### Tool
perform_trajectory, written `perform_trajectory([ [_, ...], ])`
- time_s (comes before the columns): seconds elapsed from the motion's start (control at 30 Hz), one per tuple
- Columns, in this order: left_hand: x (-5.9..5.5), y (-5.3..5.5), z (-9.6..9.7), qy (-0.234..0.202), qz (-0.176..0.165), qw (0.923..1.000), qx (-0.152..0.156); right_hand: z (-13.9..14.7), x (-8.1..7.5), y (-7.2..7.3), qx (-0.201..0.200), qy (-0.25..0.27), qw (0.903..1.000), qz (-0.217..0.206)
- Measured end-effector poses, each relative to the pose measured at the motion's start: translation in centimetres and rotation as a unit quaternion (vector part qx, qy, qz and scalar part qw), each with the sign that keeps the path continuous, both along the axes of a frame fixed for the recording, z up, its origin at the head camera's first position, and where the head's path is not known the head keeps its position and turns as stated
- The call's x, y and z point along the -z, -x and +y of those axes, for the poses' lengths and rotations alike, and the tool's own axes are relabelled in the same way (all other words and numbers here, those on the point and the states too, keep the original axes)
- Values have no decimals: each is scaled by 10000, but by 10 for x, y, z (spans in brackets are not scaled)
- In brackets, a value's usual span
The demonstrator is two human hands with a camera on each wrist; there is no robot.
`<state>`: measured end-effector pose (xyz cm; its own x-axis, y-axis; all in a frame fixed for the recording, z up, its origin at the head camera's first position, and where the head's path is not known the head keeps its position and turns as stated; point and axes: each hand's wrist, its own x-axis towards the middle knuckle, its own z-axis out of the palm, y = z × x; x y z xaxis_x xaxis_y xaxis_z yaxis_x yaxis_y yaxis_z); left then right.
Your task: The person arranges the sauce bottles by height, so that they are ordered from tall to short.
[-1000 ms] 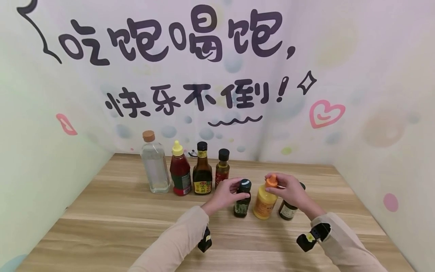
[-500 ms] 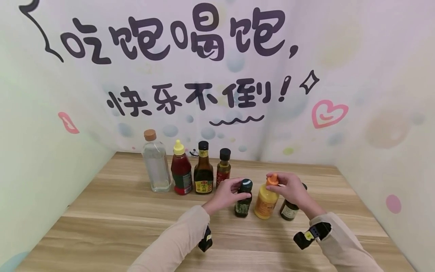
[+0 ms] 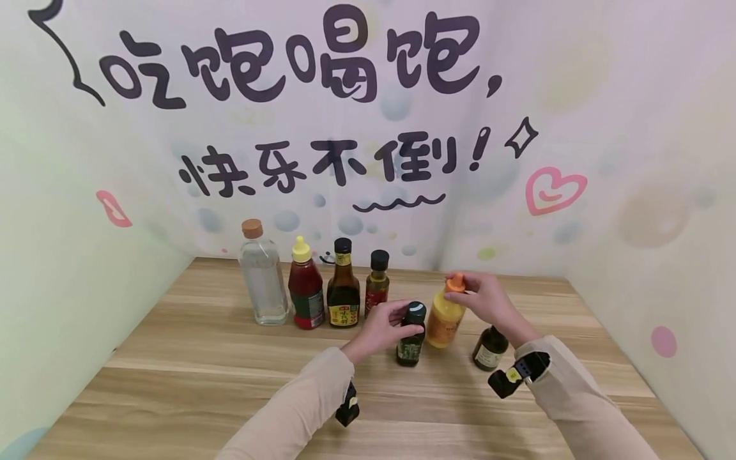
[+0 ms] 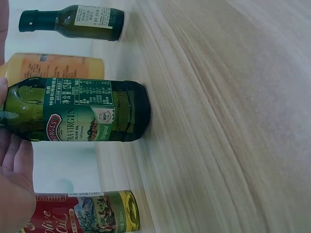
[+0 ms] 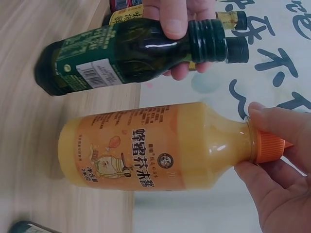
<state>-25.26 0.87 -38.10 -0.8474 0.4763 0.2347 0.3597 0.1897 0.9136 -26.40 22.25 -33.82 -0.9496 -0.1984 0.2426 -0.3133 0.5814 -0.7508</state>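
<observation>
My left hand (image 3: 376, 329) grips a dark green olive oil bottle (image 3: 409, 351) near its neck. The bottle stands upright, and its green label (image 4: 80, 109) faces the left wrist view. To its right, my right hand (image 3: 489, 300) pinches a yellow honey mustard squeeze bottle (image 3: 444, 324) between thumb and fingers, just at its orange cap (image 5: 268, 146). This bottle leans slightly, its top toward the right. A small dark bottle with a white label (image 3: 490, 350) stands below the right wrist; the hand covers its top in the head view.
Behind and left, a row holds a clear bottle with brown cap (image 3: 264, 281), a red sauce bottle with yellow tip (image 3: 306, 294), a brown sauce bottle (image 3: 344, 297) and a small red-labelled olive oil bottle (image 3: 376, 291). A printed cloth (image 3: 322, 121) hangs behind the wooden table (image 3: 190, 383).
My right hand has moved the yellow mustard bottle back and slightly left, away from the small dark bottle, which shows more now. My left hand and its olive oil bottle stay in place.
</observation>
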Motion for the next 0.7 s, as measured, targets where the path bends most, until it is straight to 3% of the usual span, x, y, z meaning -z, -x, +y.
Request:
perform_trajectory([
  [0.43, 3, 1, -1, -74, -45, 9999, 67, -17, -12, 19, 54, -48, 10000, -48],
  [0.7, 5, 2, 1, -147, 0, 9999, 50, -34, -11, 32, 8, 298, 9991, -286],
])
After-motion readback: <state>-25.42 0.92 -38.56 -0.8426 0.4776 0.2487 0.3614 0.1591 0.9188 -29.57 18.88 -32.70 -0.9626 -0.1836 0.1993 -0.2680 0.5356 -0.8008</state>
